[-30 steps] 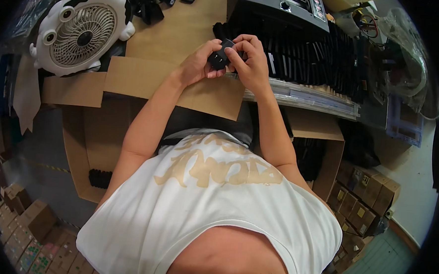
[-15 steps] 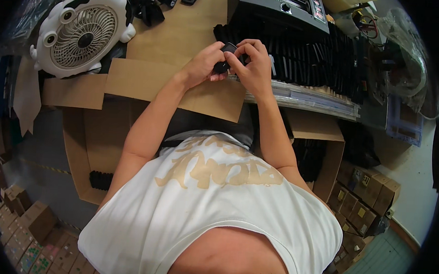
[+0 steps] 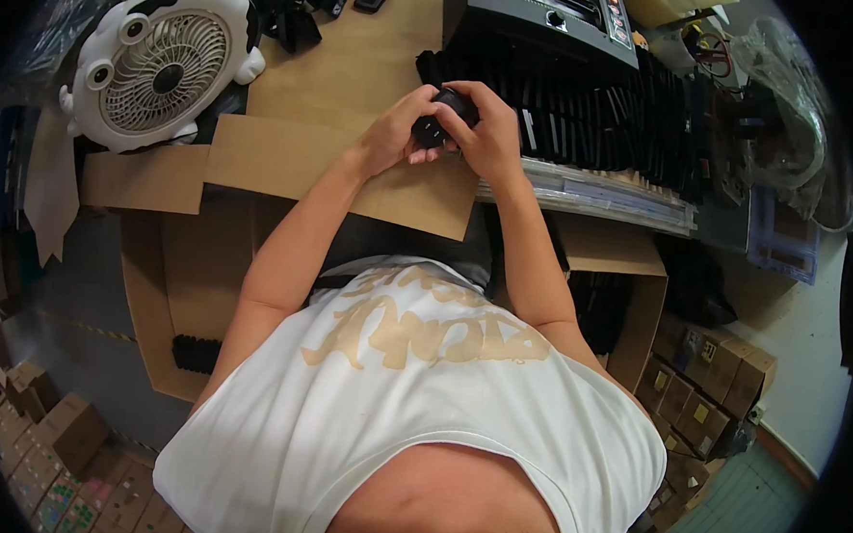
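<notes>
A small black rounded piece [image 3: 431, 132] with a few pale spots on its face sits between my two hands, above the cardboard flap at the table's front. My left hand [image 3: 394, 133] is closed round its left side, fingertips curled beneath it. From the right, my right hand [image 3: 492, 133] grips it, the thumb laid across its face and the fingers over its far side. My fingers hide part of the piece, and its exact kind cannot be made out. Close by on the right stand rows of black flat pieces [image 3: 588, 121].
A grey-black machine with a knob [image 3: 555, 20] stands at the back. A white animal-shaped fan [image 3: 167, 70] is at the left, with black parts [image 3: 295, 23] beside it. Open cardboard boxes [image 3: 189, 283] [image 3: 641, 316] flank me below the table; the left one holds black pieces.
The black piece has turned in my hands, so its face with pale spots now shows. My right fingers have shifted further round it; my arms have barely moved.
</notes>
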A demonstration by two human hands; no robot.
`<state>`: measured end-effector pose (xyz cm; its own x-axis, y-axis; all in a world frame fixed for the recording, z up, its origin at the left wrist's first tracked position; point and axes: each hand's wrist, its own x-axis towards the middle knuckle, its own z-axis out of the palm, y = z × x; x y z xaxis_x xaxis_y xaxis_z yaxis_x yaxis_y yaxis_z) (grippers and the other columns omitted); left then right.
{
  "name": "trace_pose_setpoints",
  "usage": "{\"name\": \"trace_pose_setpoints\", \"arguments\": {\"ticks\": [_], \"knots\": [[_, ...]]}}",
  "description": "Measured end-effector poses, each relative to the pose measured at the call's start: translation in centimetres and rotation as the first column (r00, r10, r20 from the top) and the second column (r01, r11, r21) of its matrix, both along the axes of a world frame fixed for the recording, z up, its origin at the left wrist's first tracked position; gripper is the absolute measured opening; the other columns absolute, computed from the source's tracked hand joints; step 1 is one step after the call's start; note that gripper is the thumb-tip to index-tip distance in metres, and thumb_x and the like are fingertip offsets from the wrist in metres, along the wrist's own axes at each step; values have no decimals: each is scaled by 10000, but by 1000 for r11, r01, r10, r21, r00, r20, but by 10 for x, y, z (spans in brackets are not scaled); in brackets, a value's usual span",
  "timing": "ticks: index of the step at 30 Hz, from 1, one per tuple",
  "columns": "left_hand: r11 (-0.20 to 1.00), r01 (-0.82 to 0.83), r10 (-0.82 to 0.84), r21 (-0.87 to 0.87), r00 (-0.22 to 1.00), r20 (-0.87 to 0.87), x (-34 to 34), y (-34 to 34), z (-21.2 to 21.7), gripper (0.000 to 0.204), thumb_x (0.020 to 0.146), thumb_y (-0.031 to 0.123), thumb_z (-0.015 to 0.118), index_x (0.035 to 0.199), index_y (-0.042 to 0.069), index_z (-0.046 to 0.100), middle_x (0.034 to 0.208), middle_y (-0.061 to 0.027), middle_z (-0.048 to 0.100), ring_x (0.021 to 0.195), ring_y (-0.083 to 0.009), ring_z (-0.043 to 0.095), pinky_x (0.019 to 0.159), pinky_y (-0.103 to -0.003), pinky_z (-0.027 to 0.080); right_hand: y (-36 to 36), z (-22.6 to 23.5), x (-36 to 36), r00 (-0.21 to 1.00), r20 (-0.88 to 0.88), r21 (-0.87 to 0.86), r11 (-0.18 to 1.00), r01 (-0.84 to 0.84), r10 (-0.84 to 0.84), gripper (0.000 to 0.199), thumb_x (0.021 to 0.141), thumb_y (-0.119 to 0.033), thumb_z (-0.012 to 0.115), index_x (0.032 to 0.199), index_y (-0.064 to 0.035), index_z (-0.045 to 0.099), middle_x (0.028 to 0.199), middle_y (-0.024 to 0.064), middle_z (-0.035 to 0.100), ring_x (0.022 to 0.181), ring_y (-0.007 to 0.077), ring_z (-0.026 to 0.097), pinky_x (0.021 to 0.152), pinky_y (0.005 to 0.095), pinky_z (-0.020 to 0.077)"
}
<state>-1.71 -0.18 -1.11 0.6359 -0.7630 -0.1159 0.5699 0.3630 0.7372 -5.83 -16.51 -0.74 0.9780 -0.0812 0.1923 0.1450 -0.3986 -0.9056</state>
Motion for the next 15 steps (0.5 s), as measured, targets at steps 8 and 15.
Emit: {"name": "trace_pose_setpoints", "arguments": {"ticks": [8,15], "knots": [[994,-6,0,105,998,61,-1,-4,3,240,998,256,373,1048,66,512,816,-99,632,536,-89,493,446,-178,365,-3,3,2,992,110,-152,986,75,-58,197,896,-103,685,1064,-2,670,847,72,660,645,128,546,576,253,452],[932,-168,-60,320,801,596,1,7,31,164,984,154,442,1065,50,540,1014,-128,634,827,-157,582,702,-258,489,-28,28,-6,965,-90,533,830,-161,245,107,946,-88,636,936,-1,698,840,28,622,687,75,504,600,205,407]]}}
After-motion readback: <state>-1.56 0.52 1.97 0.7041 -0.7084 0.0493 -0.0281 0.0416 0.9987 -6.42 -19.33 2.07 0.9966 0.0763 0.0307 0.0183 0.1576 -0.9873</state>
